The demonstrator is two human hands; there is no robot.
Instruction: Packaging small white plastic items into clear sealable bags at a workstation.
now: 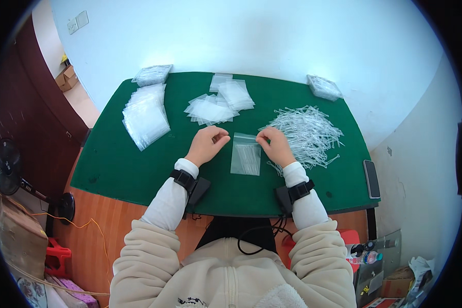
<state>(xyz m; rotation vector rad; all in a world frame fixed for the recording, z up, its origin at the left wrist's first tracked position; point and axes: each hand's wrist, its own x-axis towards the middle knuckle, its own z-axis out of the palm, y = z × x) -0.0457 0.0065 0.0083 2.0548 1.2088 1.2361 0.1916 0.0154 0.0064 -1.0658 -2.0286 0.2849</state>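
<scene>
A clear zip bag [246, 163] lies flat on the green table in front of me, with several thin clear plastic sticks inside it. My right hand [276, 145] pinches its upper right edge between thumb and forefinger. Just left of the bag, my left hand [206, 145] hovers apart from it, fingers curled and thumb tip close to the forefinger, with nothing visible between them. To the right of my right hand spreads a loose pile of clear plastic sticks with looped ends [308, 134]. Flat clear bags [210, 109] lie scattered beyond my left hand.
A fanned stack of clear bags [146, 115] covers part of the table's left side. Filled bag bundles stand at the far left [153, 75] and far right [324, 88] edges. A dark phone [371, 179] lies at the right edge. A black fan [7, 164] stands left of the table.
</scene>
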